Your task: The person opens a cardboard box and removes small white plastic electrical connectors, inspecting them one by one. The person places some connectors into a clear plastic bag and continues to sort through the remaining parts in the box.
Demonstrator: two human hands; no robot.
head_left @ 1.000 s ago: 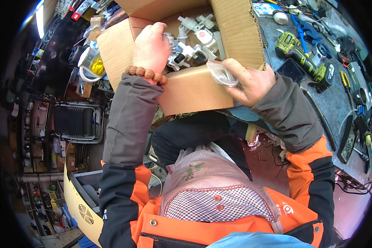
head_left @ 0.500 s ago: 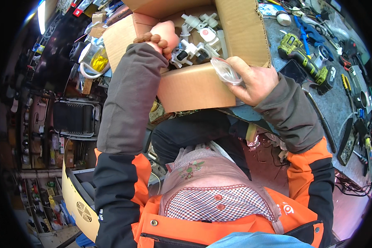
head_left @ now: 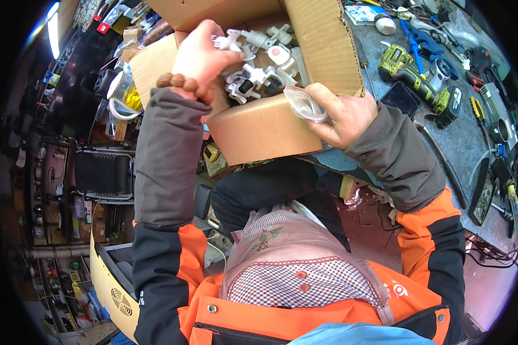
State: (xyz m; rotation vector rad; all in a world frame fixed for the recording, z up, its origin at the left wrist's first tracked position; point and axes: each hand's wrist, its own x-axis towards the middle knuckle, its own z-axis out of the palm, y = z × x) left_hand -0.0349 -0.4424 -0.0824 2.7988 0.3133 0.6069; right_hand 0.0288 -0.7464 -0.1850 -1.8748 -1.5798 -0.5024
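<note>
Box (head_left: 265, 131) sits at 12 o'clock, flaps open, white plastic fittings (head_left: 258, 75) inside. Left hand (head_left: 200, 56) at 11, half curled, thumb and fingers gripping one pale fitting (head_left: 229, 41) above it. Right hand (head_left: 345, 117) at 2, nearly closed, pinching clear bag (head_left: 305, 104) at near flap. Green drill (head_left: 413, 77) farther out at 2.

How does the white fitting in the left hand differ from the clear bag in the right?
The white fitting looks opaque; the clear bag is see-through. The fitting looks stiff and knobbly, while the bag is thin and creased. The left hand has the fitting over the open box; the right hand has the bag by its near flap. Both are held.
</note>
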